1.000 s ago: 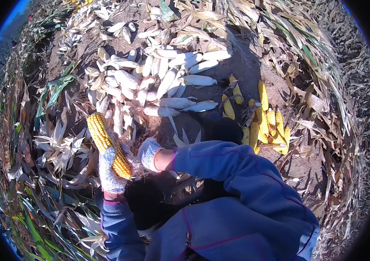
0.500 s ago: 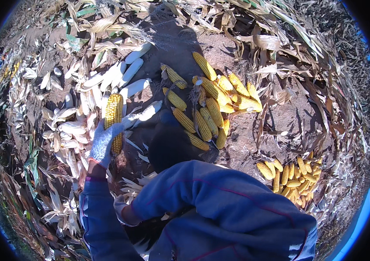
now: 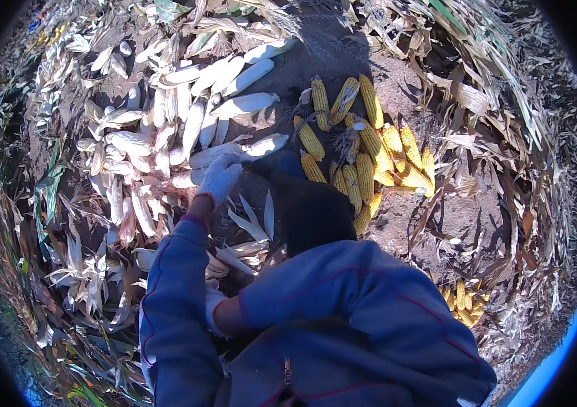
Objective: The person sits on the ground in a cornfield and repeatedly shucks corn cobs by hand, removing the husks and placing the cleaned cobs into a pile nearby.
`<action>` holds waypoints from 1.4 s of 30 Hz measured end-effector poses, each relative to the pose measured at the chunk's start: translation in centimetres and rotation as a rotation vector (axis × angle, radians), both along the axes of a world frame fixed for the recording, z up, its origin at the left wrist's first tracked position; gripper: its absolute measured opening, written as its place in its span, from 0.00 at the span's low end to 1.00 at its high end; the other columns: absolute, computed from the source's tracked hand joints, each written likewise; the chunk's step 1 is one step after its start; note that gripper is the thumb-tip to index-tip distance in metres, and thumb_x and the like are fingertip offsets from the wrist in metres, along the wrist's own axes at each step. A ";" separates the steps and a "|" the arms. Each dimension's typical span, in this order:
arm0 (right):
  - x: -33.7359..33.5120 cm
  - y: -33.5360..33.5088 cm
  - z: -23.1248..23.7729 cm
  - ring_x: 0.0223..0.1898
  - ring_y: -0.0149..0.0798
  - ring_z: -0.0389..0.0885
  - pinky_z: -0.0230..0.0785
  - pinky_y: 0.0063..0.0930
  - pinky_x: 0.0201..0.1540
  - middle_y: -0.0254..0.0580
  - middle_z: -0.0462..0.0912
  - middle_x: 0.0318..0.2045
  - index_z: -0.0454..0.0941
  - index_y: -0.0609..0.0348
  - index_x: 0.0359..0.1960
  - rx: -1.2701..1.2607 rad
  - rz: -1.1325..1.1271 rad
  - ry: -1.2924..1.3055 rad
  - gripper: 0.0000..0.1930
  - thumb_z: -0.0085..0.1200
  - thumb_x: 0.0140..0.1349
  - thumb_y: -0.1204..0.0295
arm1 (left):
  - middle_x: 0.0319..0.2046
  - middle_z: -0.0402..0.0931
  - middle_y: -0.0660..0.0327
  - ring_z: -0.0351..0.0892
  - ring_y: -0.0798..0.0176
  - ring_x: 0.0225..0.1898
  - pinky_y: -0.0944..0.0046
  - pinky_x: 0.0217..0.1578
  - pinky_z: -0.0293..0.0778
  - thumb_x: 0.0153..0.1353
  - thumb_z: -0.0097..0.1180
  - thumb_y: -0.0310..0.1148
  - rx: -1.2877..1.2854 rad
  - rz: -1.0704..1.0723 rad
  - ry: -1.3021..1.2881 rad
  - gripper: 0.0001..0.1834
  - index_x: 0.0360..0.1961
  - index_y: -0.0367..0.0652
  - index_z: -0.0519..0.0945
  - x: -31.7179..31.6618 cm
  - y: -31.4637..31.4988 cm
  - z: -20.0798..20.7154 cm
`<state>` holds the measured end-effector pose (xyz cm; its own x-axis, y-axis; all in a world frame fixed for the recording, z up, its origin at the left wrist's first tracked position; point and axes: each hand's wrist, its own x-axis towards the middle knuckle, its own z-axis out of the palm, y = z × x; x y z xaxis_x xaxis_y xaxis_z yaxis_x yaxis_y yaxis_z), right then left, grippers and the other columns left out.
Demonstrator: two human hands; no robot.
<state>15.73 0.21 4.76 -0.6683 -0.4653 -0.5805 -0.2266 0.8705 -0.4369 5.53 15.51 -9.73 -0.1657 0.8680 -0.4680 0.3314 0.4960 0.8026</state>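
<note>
My left hand point(image 3: 220, 178), in a whitish work glove, is at the near edge of a heap of pale, husk-covered corn ears point(image 3: 197, 125). Its fingers curl over one ear of corn in its husk point(image 3: 187, 178), whose pale end sticks out to the left. Lower down, close to my body, is my gloved right hand point(image 3: 214, 308); the forearm and sleeve hide most of it, fingers included. Right of my left hand, past a dark rounded shape point(image 3: 315, 210), bare yellow corn ears point(image 3: 366, 139) lie piled on the soil.
A second pile of yellow ears point(image 3: 465, 302) shows at the lower right, partly behind my sleeve. Loose husks point(image 3: 251, 224) lie below my left hand. Dry stalks and leaves point(image 3: 465, 95) border the soil at right, with more husks point(image 3: 91, 285) at lower left.
The bare yellow ear has left my left hand, and another yellow ear now shows at the top of the near pile. My left hand has moved onto the husked ears. The whole view has shifted.
</note>
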 end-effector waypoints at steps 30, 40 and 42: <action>5.3 3.6 -3.3 0.39 0.54 0.81 0.67 0.56 0.44 0.52 0.84 0.36 0.84 0.65 0.42 0.299 -0.372 0.136 0.16 0.52 0.55 0.69 | 0.55 0.69 0.52 0.71 0.49 0.55 0.52 0.51 0.73 0.57 0.51 0.32 0.069 -0.335 0.713 0.31 0.64 0.42 0.62 4.8 8.9 -16.7; 4.4 5.3 -3.0 0.39 0.50 0.81 0.67 0.57 0.42 0.45 0.85 0.36 0.85 0.58 0.42 0.308 -0.330 -0.055 0.16 0.55 0.53 0.66 | 0.42 0.76 0.56 0.78 0.57 0.43 0.59 0.40 0.73 0.58 0.53 0.35 0.085 -0.395 0.918 0.14 0.45 0.45 0.75 5.1 9.8 -16.8; 4.6 5.2 -3.2 0.39 0.50 0.81 0.67 0.58 0.43 0.45 0.85 0.35 0.85 0.57 0.41 0.270 -0.345 -0.047 0.15 0.56 0.53 0.66 | 0.39 0.77 0.57 0.79 0.57 0.41 0.58 0.39 0.73 0.58 0.53 0.35 0.093 -0.372 0.948 0.13 0.44 0.45 0.75 4.8 9.4 -17.8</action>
<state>20.33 5.43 1.54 -0.7283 -0.0467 -0.6837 0.1124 0.9760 -0.1863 10.33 24.88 -27.51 -0.1450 0.9663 -0.2126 0.9704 0.1808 0.1599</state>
